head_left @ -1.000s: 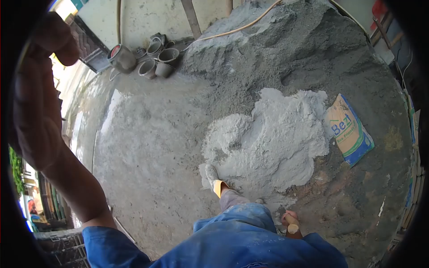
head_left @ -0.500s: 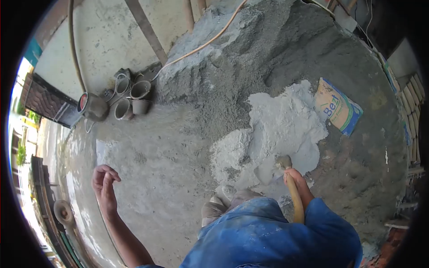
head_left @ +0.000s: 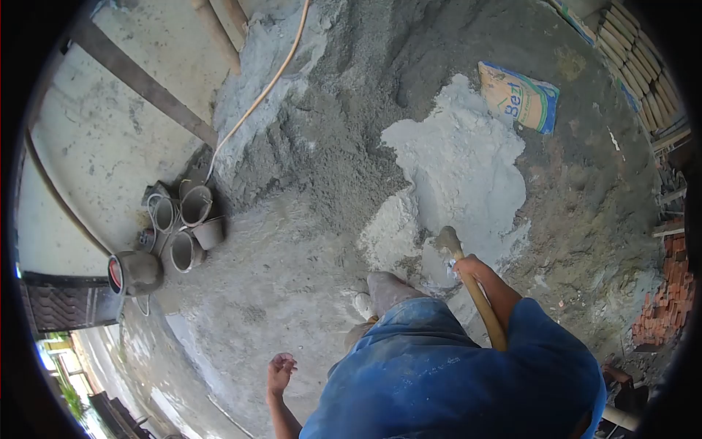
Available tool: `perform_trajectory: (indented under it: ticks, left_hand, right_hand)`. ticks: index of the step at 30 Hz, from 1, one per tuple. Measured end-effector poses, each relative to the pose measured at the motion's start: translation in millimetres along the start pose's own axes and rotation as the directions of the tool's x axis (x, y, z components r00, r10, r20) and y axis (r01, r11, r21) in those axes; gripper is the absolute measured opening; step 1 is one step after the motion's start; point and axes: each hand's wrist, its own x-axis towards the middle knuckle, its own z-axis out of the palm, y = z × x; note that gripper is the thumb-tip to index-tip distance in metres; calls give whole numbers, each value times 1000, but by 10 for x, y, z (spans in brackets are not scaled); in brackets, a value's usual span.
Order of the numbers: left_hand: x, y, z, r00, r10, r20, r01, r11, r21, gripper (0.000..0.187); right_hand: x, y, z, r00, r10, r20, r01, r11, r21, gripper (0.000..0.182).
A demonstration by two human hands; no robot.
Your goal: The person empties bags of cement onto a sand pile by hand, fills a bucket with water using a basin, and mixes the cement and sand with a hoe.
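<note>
My right hand (head_left: 470,268) is wrapped round the wooden handle of a hoe (head_left: 482,307). The hoe's metal head rests at the near edge of a pale grey heap of cement powder (head_left: 468,175), its blade partly hidden in the powder. My left hand (head_left: 281,372) hangs free over the floor to the left of my body, fingers loosely curled and apart, with nothing in it. Beyond the powder lies a flattened paper cement bag (head_left: 519,96) marked "Bezt".
Dark grey sand (head_left: 344,95) is piled behind the powder, against the wall. Several dirty buckets (head_left: 187,252) and a larger round container (head_left: 136,273) stand at left. A hose (head_left: 267,88) crosses the sand. Stacked sacks (head_left: 636,55) and bricks (head_left: 664,300) line the right side.
My left hand has come in and down, closer to my body. My right hand still grips the hoe, whose head has shifted slightly. The view has turned, and my legs have shifted.
</note>
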Motion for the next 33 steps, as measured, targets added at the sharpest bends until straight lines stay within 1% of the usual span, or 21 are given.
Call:
perform_trajectory:
  ticks: [1, 3, 5, 7, 8, 10, 11, 13, 15, 17, 18, 21, 23, 24, 25, 27, 28, 30, 31, 32, 33]
  left_hand:
    - [207, 175, -240, 999, 41, 0, -41, 999, 9, 13]
    - [756, 424, -734, 994, 112, -12, -111, 992, 67, 13]
    - [1234, 853, -1125, 986, 164, -26, -155, 968, 199, 13]
    - [1652, 1309, -1395, 969, 241, -47, -220, 939, 265, 13]
    - [1851, 1519, -1487, 969, 244, -34, -224, 931, 287, 13]
    - [2154, 1886, -1668, 964, 264, -23, -245, 922, 299, 15]
    - [2250, 2028, -1723, 966, 258, -9, -242, 917, 318, 15]
    - [2491, 2286, -1722, 976, 207, 69, -218, 900, 378, 18]
    - [2716, 2513, -1701, 977, 152, 148, -202, 882, 426, 23]
    - [3030, 2611, -1665, 968, 125, 216, -204, 893, 400, 23]
    - [3192, 2692, -1602, 962, 120, 245, -215, 885, 413, 23]
    - [3617, 2880, -1534, 944, 12, 328, -171, 871, 460, 23]
    - [3979, 3087, -1497, 900, -34, 435, -231, 809, 540, 24]
    - [4203, 3163, -1512, 872, -16, 490, -274, 813, 513, 25]
    - [4345, 3287, -1518, 862, -33, 506, -279, 803, 527, 25]
    - [4643, 3637, -1471, 853, 8, 522, -327, 788, 521, 27]
    - [4783, 3816, -1454, 852, 6, 524, -332, 780, 530, 28]
    - [5154, 3998, -1505, 864, -8, 503, -315, 770, 555, 25]
    - [5265, 4108, -1505, 873, -19, 487, -296, 774, 560, 24]
    - [5377, 4179, -1502, 869, -25, 494, -297, 773, 561, 24]
    - [5488, 4241, -1483, 869, -13, 495, -316, 754, 576, 23]
  right_hand:
    - [-40, 88, 167, 1000, 17, 4, -18, 1000, 16, 19]
    - [-81, 225, 416, 996, 75, -54, -80, 990, -115, 24]
    - [-7, 422, 678, 996, 92, 3, -90, 982, -164, 22]
    - [239, 727, 909, 980, 129, 150, -110, 986, -128, 14]
    - [327, 803, 1019, 978, 135, 159, -119, 987, -105, 14]
    - [315, 886, 1297, 959, 212, 188, -226, 972, 58, 10]
    - [219, 859, 1414, 954, 225, 196, -243, 967, 74, 10]
    - [112, 620, 1473, 952, 281, 120, -298, 941, 157, 8]
    - [54, 452, 1584, 938, 322, 126, -345, 901, 262, 8]
    - [45, 244, 1610, 956, 286, 72, -295, 919, 261, 6]
    - [-26, 78, 1602, 956, 288, 50, -289, 906, 309, 8]
    - [-129, -364, 1617, 974, 227, -15, -212, 929, 303, 14]
    - [-246, -739, 1609, 974, 215, -68, -180, 922, 343, 11]
    - [-225, -824, 1633, 974, 207, -92, -167, 929, 331, 12]
    - [-255, -943, 1651, 978, 151, -147, -102, 948, 301, 15]
    - [-149, -1034, 1720, 989, 67, -128, -35, 970, 239, 21]
    - [-146, -1079, 1830, 987, 85, -136, -47, 964, 260, 21]
    - [-166, -1183, 1949, 940, 177, -292, -79, 944, 319, 18]
    - [-186, -1171, 1996, 937, 190, -295, -90, 943, 322, 18]
    - [-137, -1056, 2105, 955, 16, -297, 44, 980, 194, 17]
    - [-184, -1052, 2146, 959, -98, -267, 122, 990, 76, 14]
